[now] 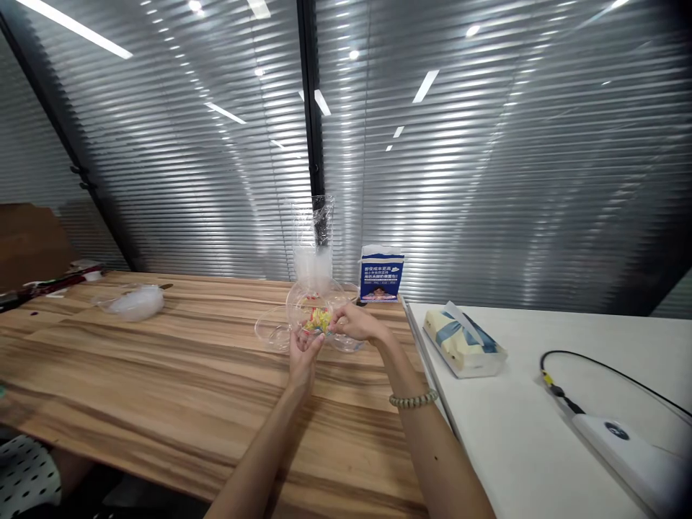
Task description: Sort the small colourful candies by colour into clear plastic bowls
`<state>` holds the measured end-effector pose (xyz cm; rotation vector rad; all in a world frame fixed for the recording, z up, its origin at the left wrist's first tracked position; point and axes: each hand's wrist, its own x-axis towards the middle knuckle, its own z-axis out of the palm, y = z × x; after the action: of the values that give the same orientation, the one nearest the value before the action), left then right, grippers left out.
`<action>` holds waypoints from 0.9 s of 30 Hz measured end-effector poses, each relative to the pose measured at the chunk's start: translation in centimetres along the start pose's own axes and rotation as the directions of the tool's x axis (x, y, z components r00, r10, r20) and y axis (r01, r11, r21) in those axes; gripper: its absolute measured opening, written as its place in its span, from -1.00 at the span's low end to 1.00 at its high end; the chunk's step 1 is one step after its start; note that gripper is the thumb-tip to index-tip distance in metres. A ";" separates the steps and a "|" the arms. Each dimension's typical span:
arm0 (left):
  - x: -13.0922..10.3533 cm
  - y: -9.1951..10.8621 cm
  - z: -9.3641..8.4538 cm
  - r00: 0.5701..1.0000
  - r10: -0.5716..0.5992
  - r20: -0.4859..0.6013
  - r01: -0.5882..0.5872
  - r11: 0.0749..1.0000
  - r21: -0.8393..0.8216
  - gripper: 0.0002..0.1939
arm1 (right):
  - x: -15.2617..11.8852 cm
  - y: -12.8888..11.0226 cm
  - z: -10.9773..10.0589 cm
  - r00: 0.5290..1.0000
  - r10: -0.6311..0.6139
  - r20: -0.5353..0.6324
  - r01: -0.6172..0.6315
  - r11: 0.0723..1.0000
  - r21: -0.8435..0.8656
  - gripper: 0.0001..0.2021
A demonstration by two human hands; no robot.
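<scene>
Your left hand [303, 355] grips a clear container [293, 304] from the near side; your right hand [355, 321], grasp unclear, is at yellow pieces [318, 318].

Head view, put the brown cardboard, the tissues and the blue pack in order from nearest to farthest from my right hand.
1. Blue pack: just beyond your right hand, slightly right.
2. Tissues: right, on the white table.
3. Brown cardboard: at the far left edge.

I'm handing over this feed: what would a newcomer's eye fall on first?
Probably the bright yellow pieces, seemingly in a clear container, by the left hand and right hand over the wooden table. Next, the blue bag standing farther back, then the tissue pack on the white table at right.
</scene>
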<state>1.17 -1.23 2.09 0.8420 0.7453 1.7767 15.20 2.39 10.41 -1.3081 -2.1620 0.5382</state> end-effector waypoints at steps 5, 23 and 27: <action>0.2 0.0 0.0 1.000 0.006 -0.009 -0.006 0.999 -0.034 -0.38 | 0.3 -0.1 -0.3 0.995 -0.069 -0.066 0.076 0.991 0.108 -0.91; 0.1 -0.3 0.0 0.999 0.026 0.031 -0.026 1.000 -0.004 -0.35 | 1.0 0.2 -0.9 0.807 0.006 -0.590 0.128 0.974 0.185 -0.80; 0.0 -0.8 -0.1 0.994 0.090 0.069 -0.093 0.995 0.042 -0.30 | 0.4 -2.4 -1.0 0.861 -0.164 -0.481 0.163 0.986 -0.045 -0.94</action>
<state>1.51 -1.01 1.43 0.9746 0.7151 1.8091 14.10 1.70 12.68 -1.1010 -1.8254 0.1153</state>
